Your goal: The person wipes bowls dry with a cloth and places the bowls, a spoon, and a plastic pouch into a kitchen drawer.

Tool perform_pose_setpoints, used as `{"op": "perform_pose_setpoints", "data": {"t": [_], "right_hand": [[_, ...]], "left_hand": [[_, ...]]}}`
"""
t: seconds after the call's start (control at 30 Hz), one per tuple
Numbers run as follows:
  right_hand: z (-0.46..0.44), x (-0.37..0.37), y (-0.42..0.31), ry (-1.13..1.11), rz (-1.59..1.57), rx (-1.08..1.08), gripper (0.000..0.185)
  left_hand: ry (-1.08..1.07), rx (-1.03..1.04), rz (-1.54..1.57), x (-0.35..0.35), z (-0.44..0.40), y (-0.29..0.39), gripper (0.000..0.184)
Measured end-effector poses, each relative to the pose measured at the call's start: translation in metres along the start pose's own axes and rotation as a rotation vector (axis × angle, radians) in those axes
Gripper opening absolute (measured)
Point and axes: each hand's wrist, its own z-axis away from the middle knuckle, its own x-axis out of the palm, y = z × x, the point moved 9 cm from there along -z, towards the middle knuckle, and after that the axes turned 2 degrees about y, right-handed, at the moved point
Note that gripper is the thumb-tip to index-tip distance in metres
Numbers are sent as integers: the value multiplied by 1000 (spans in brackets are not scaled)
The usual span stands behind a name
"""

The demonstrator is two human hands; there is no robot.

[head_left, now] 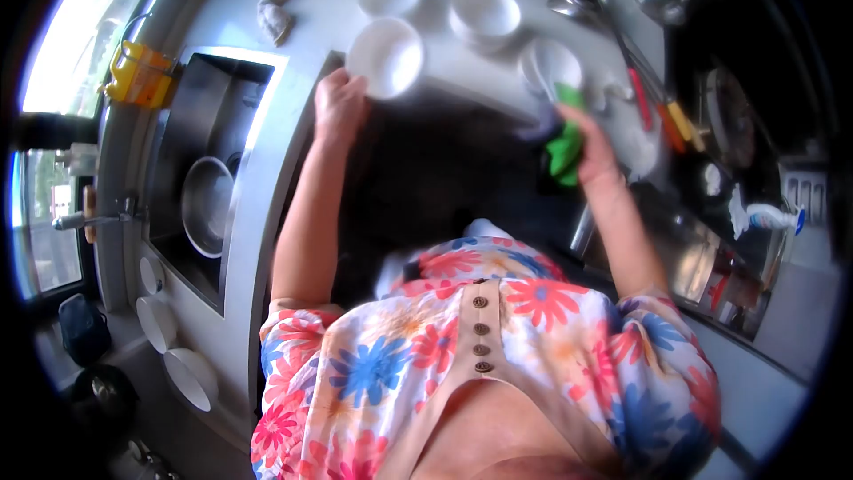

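From where I'm standing, with twelve straight ahead of the person, the left hand [340,108] is pinched on the near-left rim of a white bowl [384,57] at about half past eleven, by the near edge of the counter [324,13]; blur hides whether the bowl is lifted or resting. At two o'clock the right hand [598,153] is closed around a bunched green cloth [565,156], with something dark beside it. Just beyond, at one o'clock, sits a second bowl [553,64]; I can't tell whether the cloth touches it. A bowl stack [484,14] stands near half past twelve, and a metal pan [210,206] lies in the sink at nine. I'd judge the step in hand to be handling bowls with a cloth ready; moving on calls for a steady rim hold and clearance from the neighbouring bowls.
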Motion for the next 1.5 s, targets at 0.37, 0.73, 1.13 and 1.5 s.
{"op": "perform_pose_setpoints", "data": {"t": [0.37,0.73,1.13,1.5], "right_hand": [[-91,-86,-43,219,158,-109,26],[8,177,95,-625,384,-42,53],[69,445,302,-943,1302,-1534,46],[2,419,342,-1108,1521,-131,34]], "left_hand": [[-5,-178,1350,-142,24,-120,25],[121,-15,1665,-229,49,-167,31],[3,23,1512,-230,88,-157,29],[155,234,132,-288,123,-128,28]]}}
